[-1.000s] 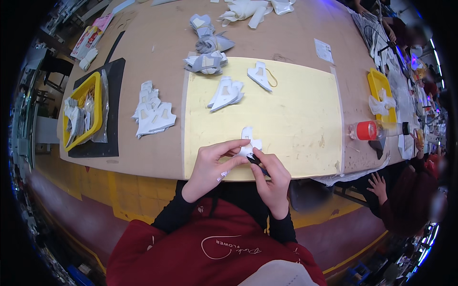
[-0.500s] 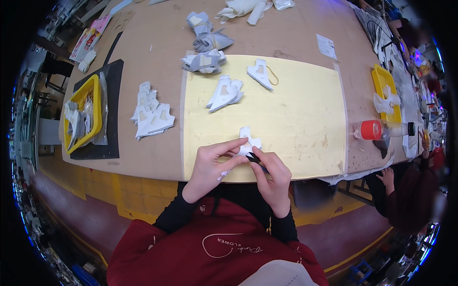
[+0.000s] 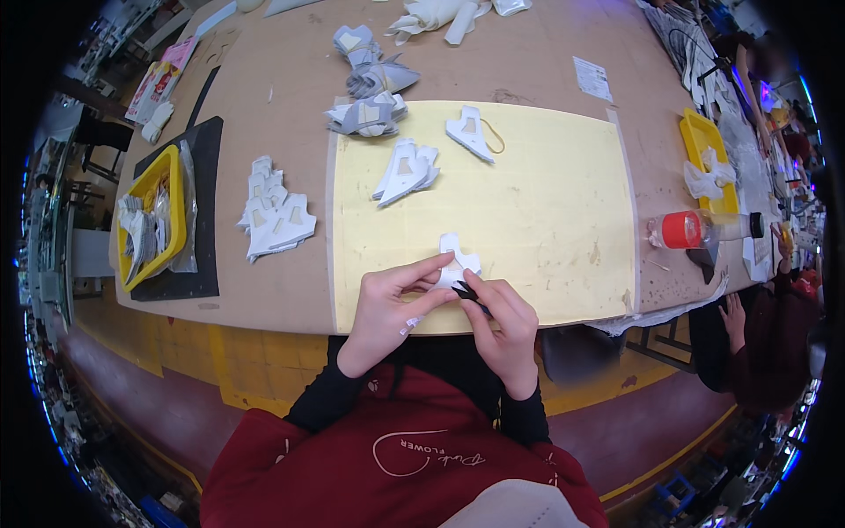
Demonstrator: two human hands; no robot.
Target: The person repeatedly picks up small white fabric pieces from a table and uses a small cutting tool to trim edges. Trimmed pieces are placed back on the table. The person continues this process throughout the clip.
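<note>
As the near edge of the pale yellow cutting mat [image 3: 528, 202] stayed the workplace, kept the left hand [image 3: 387, 308] pinched on the small white die-cut fabric piece [image 3: 456, 260], shifted the right hand [image 3: 503, 330], clamped on a dark pointed tool [image 3: 466, 291], slightly closer, suggesting trimming underway.

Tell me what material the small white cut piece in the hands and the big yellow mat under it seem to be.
The small white cut piece looks like thin matte sheet, perhaps fabric or synthetic leather: flat, clean-cut edges. The big yellow mat looks like dull rubbery plastic, probably a cutting mat, with scuffs and faint lines.
</note>
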